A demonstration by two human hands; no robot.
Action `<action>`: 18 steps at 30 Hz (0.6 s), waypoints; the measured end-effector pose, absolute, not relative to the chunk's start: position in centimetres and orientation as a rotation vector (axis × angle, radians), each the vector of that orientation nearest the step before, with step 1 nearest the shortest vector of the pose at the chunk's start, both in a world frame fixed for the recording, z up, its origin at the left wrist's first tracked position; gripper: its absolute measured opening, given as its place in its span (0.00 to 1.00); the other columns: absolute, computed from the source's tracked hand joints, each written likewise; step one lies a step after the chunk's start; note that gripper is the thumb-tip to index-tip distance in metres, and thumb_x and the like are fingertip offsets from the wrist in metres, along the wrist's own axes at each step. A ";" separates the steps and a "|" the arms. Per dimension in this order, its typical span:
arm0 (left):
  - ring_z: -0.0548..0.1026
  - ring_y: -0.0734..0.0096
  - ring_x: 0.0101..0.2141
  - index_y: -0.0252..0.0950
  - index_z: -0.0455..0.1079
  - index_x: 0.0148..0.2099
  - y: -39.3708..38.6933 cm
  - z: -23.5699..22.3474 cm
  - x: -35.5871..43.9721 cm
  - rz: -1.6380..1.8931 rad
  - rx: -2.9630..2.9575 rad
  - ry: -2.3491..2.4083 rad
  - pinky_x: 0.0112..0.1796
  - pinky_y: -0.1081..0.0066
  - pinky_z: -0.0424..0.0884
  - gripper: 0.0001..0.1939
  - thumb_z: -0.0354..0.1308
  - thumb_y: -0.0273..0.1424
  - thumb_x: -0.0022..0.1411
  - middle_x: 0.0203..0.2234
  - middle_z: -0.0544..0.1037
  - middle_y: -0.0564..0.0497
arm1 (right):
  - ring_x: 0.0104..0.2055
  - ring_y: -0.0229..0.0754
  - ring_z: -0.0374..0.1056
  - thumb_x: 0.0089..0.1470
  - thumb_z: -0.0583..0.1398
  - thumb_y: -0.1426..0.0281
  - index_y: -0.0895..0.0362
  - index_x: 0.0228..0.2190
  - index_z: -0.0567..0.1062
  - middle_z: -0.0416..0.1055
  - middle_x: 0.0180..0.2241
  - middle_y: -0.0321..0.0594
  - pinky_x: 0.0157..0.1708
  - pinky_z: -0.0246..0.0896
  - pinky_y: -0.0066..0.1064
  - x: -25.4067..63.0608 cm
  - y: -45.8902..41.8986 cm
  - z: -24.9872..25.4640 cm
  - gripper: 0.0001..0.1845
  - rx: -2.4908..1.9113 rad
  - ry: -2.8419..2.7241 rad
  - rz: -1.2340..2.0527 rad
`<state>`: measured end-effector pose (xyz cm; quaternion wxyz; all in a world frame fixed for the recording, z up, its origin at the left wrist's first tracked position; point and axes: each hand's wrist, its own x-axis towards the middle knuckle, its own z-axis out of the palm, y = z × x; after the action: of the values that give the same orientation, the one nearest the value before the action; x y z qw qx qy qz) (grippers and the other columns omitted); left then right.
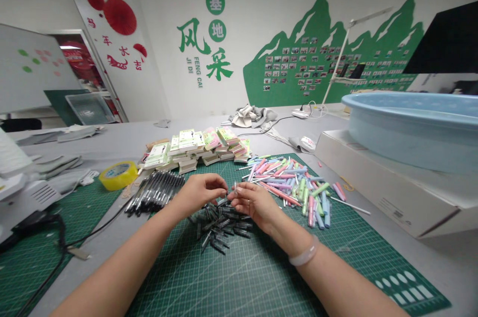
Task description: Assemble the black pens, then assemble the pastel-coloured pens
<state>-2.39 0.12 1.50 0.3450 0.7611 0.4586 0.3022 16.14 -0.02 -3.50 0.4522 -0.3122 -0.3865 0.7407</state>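
Observation:
Over a loose pile of short black pen parts point(224, 225), my two hands are close together with bent fingers. Thumb and fingers of my left hand point(203, 191) are pinched, and whatever they hold is hidden. My right hand point(257, 203) is also closed in a pinch, with a thin, pale bit showing at the fingertips, too small to name. Left of the pile lies a row of black pens point(155, 191). Pastel pen barrels and caps point(284, 177) in pink, blue, green and purple are heaped to the right.
Stacked small boxes point(190, 145) stand behind the hands on the green cutting mat point(239, 282). A yellow tape roll point(118, 176) lies left, near a white machine point(26, 192) and its cable. A blue tub point(407, 127) rests on a white carton point(388, 187) at right.

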 end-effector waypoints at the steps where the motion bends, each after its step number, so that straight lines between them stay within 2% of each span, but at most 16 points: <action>1: 0.75 0.70 0.29 0.36 0.72 0.36 0.2 1.4 -2.3 0.794 1.904 1.167 0.28 0.72 0.71 0.08 0.56 0.32 0.54 0.29 0.77 0.51 | 0.26 0.33 0.70 0.47 0.63 0.70 0.60 0.38 0.72 0.76 0.30 0.44 0.27 0.63 0.23 16.2 -0.1 -3.4 0.14 -0.766 -0.954 1.826; 3: 0.75 0.70 0.28 0.36 0.71 0.36 0.3 1.1 -2.3 0.808 1.817 1.149 0.28 0.71 0.72 0.08 0.57 0.33 0.53 0.27 0.77 0.51 | 0.25 0.33 0.70 0.47 0.62 0.71 0.58 0.43 0.71 0.76 0.29 0.43 0.27 0.63 0.24 16.3 -0.1 -3.2 0.18 -0.745 -0.967 1.822; 5: 0.74 0.70 0.27 0.35 0.70 0.36 0.4 0.9 -2.3 0.828 1.780 1.146 0.27 0.71 0.73 0.08 0.58 0.33 0.53 0.26 0.76 0.51 | 0.26 0.34 0.70 0.47 0.61 0.71 0.59 0.42 0.71 0.75 0.29 0.43 0.28 0.63 0.24 16.4 -0.1 -3.1 0.18 -0.739 -0.983 1.816; 9: 0.75 0.71 0.26 0.36 0.67 0.37 0.4 0.8 -2.4 0.833 1.754 1.115 0.27 0.70 0.73 0.09 0.59 0.33 0.52 0.25 0.76 0.52 | 0.25 0.34 0.70 0.46 0.62 0.67 0.58 0.35 0.70 0.76 0.30 0.44 0.26 0.62 0.24 16.3 0.0 -3.3 0.13 -0.774 -0.965 1.787; 12: 0.74 0.72 0.25 0.36 0.67 0.35 0.2 1.0 -2.3 0.852 1.797 1.109 0.27 0.71 0.72 0.08 0.59 0.33 0.52 0.25 0.76 0.53 | 0.22 0.32 0.67 0.45 0.64 0.65 0.59 0.30 0.68 0.75 0.26 0.41 0.23 0.59 0.22 16.2 0.0 -3.5 0.12 -0.802 -0.986 1.759; 15: 0.74 0.72 0.25 0.35 0.68 0.33 0.0 1.2 -2.0 0.901 1.785 1.108 0.28 0.71 0.72 0.07 0.59 0.33 0.52 0.23 0.75 0.54 | 0.21 0.30 0.64 0.43 0.65 0.66 0.58 0.29 0.68 0.71 0.21 0.35 0.22 0.55 0.20 16.2 0.0 -3.6 0.12 -0.777 -0.998 1.714; 18: 0.75 0.70 0.27 0.35 0.68 0.32 -0.2 1.0 -1.6 0.922 1.651 1.117 0.30 0.69 0.73 0.08 0.60 0.33 0.51 0.23 0.75 0.54 | 0.24 0.32 0.66 0.41 0.66 0.69 0.58 0.30 0.70 0.71 0.22 0.34 0.24 0.56 0.22 16.3 -0.1 -3.3 0.13 -0.731 -0.992 1.687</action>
<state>-1.64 -0.16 1.04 0.4555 0.6692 0.4528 0.3737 16.27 -0.08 -3.31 0.5023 -0.3026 -0.4104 0.6983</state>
